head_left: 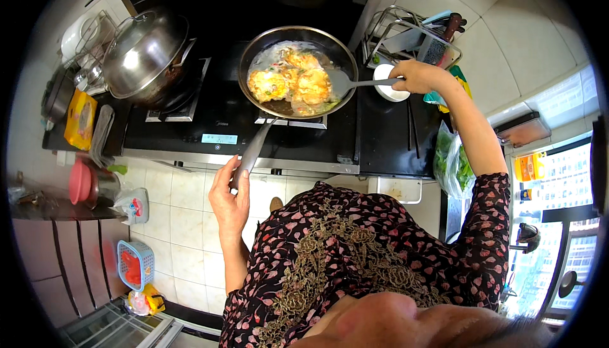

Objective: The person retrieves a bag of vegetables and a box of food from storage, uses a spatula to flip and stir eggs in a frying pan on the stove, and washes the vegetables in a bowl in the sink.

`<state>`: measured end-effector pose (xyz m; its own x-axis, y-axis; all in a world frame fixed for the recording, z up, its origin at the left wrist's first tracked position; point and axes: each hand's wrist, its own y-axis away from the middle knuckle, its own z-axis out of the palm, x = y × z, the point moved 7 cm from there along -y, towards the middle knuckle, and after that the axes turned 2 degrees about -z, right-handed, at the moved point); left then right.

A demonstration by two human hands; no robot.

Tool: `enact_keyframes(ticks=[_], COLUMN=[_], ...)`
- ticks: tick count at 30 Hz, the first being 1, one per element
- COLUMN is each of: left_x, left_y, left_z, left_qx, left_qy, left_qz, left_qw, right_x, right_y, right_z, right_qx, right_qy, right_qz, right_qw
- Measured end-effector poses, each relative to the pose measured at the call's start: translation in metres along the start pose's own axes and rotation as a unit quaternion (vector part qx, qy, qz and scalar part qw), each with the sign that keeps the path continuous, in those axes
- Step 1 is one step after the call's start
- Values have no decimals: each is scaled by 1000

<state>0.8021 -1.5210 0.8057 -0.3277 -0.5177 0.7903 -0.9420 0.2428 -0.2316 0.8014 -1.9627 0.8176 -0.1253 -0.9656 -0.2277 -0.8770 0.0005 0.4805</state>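
Observation:
A dark frying pan [254,53] sits on the right burner of the black stove [216,120], holding golden fried egg pieces [292,82] with bits of green and some liquid. My left hand [229,197] grips the end of the pan's long grey handle [254,150] below the stove's front edge. My right hand [417,77] holds the handle of a metal spatula [346,83], whose blade rests inside the pan at its right rim, next to the egg.
A wok under a shiny steel lid [143,50] stands on the left burner. A small white bowl [388,88] sits right of the pan, before a wire rack [412,34]. A bag of greens [451,164] lies on the right; a yellow packet [79,120] and pink bowl [79,182] on the left.

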Motion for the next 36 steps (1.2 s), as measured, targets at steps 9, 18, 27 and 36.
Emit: enact_keyframes(ticks=[9, 18, 27, 36], left_x=[-5, -10, -11, -17], left_y=[0, 1, 3, 5], left_z=[3, -2, -5, -6], left_qx=[5, 11, 22, 22], left_qy=[6, 12, 33, 44], left_qz=[-9, -15, -18, -31], left_qw=[1000, 1000, 999, 998], right_x=[-42, -97, -116, -131], right_y=[4, 27, -30, -93], right_z=[14, -30, -49, -28], right_qx=[-30, 143, 340, 333], right_qy=[-99, 76, 298, 336], right_qz=[-27, -72, -96, -132], right_qw=[994, 984, 887, 871])
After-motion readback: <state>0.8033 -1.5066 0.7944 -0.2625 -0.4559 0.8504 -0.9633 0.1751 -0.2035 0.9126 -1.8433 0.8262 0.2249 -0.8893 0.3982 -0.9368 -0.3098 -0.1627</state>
